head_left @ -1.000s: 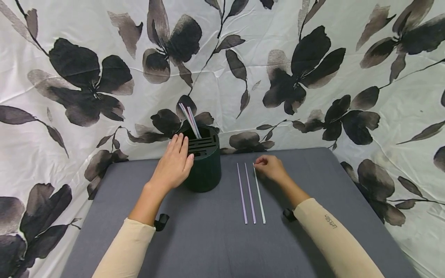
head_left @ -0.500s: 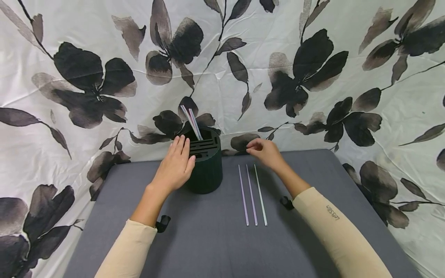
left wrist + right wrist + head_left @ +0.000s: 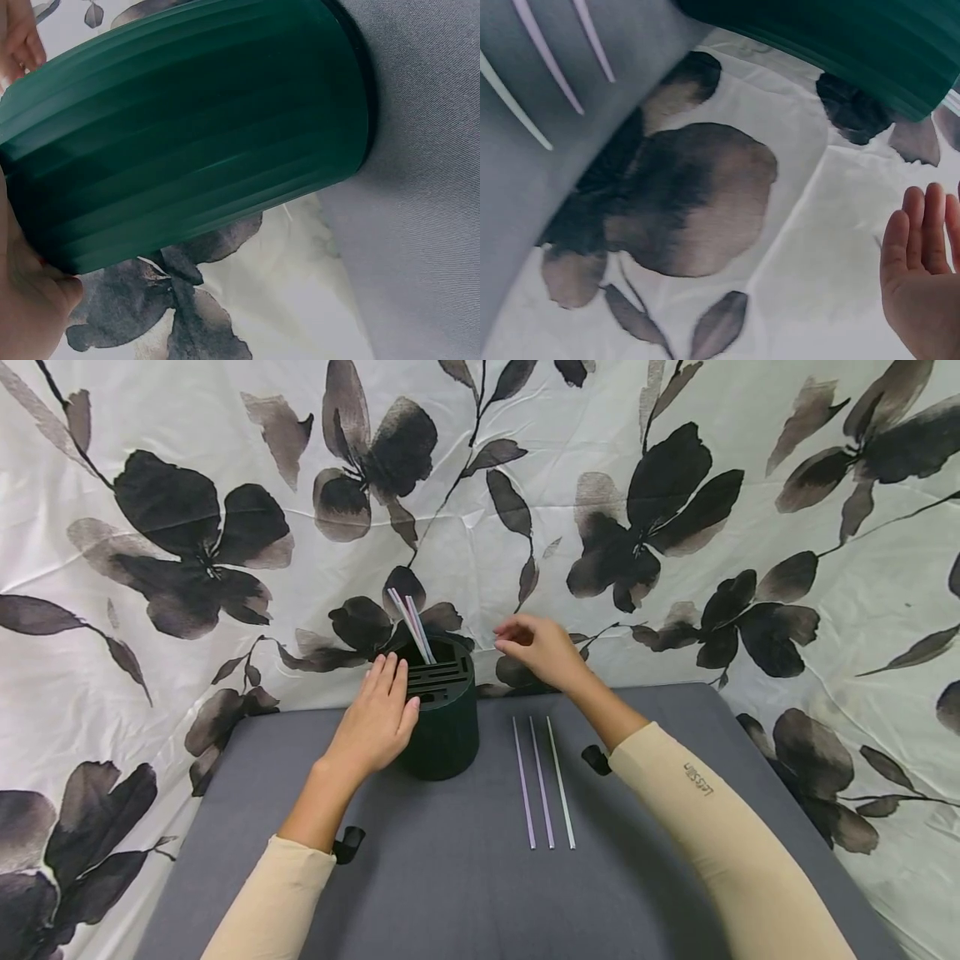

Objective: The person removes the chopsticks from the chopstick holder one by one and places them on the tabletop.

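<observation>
A dark green cylindrical holder point(image 3: 442, 739) with a slotted top stands upright near the table's back edge. My left hand point(image 3: 372, 718) rests against its upper left side and rim, fingers straight and close together. Several thin pale straw-like sticks point(image 3: 420, 631) lean in the open section at the holder's back. My right hand point(image 3: 543, 652) is in the air right of the holder, apart from it. In the right wrist view the right hand's fingers point(image 3: 915, 232) are loosely bent, with nothing seen between them. The left wrist view shows the holder's ribbed wall point(image 3: 187, 135) up close.
Three similar sticks lie side by side on the grey table point(image 3: 450, 877), right of the holder: a lavender stick point(image 3: 523, 785), another lavender stick point(image 3: 542, 785) and a whitish stick point(image 3: 561, 785). A floral cloth point(image 3: 480, 527) hangs directly behind the table.
My right hand has risen from the top end of the whitish stick and moved left toward the holder. The three sticks lie as before. My left hand stays on the holder.
</observation>
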### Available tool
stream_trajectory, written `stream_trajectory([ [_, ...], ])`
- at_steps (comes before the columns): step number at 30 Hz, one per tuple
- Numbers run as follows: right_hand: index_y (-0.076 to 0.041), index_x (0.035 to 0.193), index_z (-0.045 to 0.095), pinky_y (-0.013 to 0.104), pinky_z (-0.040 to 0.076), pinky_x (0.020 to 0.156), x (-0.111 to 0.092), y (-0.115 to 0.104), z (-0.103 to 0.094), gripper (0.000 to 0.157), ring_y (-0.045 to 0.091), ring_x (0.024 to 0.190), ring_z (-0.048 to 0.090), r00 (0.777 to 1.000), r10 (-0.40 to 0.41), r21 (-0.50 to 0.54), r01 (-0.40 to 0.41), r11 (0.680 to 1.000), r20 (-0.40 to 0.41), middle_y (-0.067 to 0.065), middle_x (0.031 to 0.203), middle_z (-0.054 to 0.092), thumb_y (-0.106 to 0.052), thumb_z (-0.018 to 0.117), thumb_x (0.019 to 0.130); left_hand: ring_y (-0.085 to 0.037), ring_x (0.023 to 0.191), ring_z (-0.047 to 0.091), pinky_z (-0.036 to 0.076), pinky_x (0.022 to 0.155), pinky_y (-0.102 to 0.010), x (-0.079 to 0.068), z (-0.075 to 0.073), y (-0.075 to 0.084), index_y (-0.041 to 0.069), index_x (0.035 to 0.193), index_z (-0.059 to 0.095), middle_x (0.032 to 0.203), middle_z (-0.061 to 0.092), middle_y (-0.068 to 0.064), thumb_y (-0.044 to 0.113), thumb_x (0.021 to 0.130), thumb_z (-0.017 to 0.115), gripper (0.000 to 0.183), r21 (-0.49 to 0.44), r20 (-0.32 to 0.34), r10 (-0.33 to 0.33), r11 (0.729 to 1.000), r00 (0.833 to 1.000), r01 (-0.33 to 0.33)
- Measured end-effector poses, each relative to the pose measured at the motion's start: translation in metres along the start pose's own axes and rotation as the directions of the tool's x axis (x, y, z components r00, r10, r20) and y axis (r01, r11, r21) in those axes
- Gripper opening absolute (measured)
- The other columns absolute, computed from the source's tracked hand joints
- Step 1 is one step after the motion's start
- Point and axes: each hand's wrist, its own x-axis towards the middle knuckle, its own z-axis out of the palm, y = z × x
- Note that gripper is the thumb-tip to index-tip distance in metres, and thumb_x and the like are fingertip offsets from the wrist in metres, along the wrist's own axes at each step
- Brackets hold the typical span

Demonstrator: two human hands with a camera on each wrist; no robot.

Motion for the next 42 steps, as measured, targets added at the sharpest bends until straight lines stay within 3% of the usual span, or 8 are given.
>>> stream_trajectory([
  [12,-0.007,0.125,0.073,0.04,0.058,0.092,0.034,-0.046,0.019,0.031,0.023,0.104,0.073,0.986,-0.06,-0.033,0.066,0.997,0.156,0.009,0.113,0.077,-0.021,0.073,0.098,-0.039,0.161,0.009,0.017,0.129,-0.055,-0.003,-0.003,-0.002,-0.005,0.162,0.023,0.17,0.018,-0.025,0.036,0.11,0.033,0.067,-0.012,0.018,0.004,1.0,1.0,-0.003],
  [24,-0.003,0.128,0.071,0.037,0.057,0.096,0.046,-0.063,0.04,0.031,0.022,0.111,0.072,0.965,-0.055,-0.024,0.063,0.998,0.256,0.011,0.117,0.077,-0.015,0.07,0.099,-0.038,0.161,0.009,0.015,0.13,-0.054,-0.006,-0.006,-0.002,-0.005,0.161,0.025,0.169,0.02,-0.025,0.035,0.11,0.033,0.066,-0.027,0.028,0.027,0.999,0.999,-0.026],
  [33,-0.005,0.13,0.07,0.035,0.057,0.099,0.045,-0.075,0.056,0.032,0.022,0.114,0.072,0.959,-0.042,-0.038,0.055,0.998,0.28,0.01,0.12,0.076,-0.015,0.069,0.1,-0.04,0.16,0.01,0.014,0.129,-0.055,-0.012,-0.011,-0.005,-0.005,0.161,0.023,0.171,0.016,-0.025,0.035,0.11,0.034,0.067,-0.033,0.044,0.03,0.999,0.999,-0.029],
  [42,-0.003,0.127,0.07,0.035,0.056,0.1,0.04,-0.082,0.072,0.03,0.024,0.111,0.072,0.967,0.004,-0.044,0.008,0.999,0.255,0.013,0.118,0.075,-0.014,0.07,0.099,-0.042,0.159,0.014,0.017,0.128,-0.057,-0.017,-0.012,-0.008,-0.006,0.161,0.024,0.17,0.017,-0.025,0.035,0.11,0.032,0.066,-0.039,0.042,0.048,0.998,0.998,-0.046],
])
